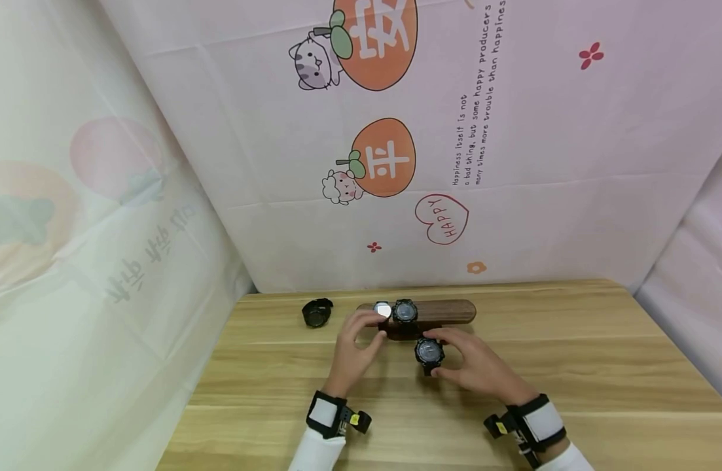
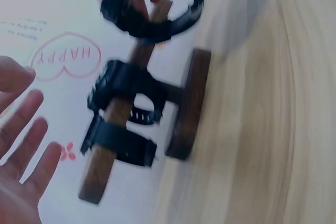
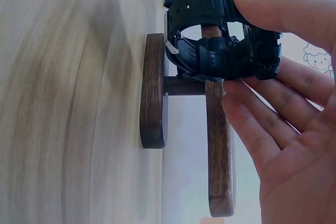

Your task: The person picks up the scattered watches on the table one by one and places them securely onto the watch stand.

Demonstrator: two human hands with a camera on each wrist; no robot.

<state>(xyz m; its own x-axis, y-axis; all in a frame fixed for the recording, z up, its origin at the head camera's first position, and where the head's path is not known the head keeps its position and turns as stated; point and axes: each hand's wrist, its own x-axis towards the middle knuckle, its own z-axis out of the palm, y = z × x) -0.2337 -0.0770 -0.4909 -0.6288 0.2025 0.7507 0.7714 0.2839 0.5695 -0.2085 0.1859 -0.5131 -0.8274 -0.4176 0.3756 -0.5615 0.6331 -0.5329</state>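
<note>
My right hand [image 1: 484,366] pinches a black digital watch [image 1: 429,352] at the right side of its case, in front of a dark wooden T-shaped watch stand [image 1: 449,311]. The closed strap of that watch shows as a loop in the left wrist view. On the left half of the stand's bar sit two more watches: a black watch [image 1: 405,311] and, at its left, a watch with a bright, glaring face [image 1: 382,310]. My left hand [image 1: 351,353] is beside the left end of the bar, fingers spread apart and holding nothing.
Another black watch [image 1: 317,313] lies on the wooden table [image 1: 266,405], left of the stand. Behind the table hangs a printed white cloth [image 1: 531,222], and a second cloth [image 1: 178,327] borders the left side.
</note>
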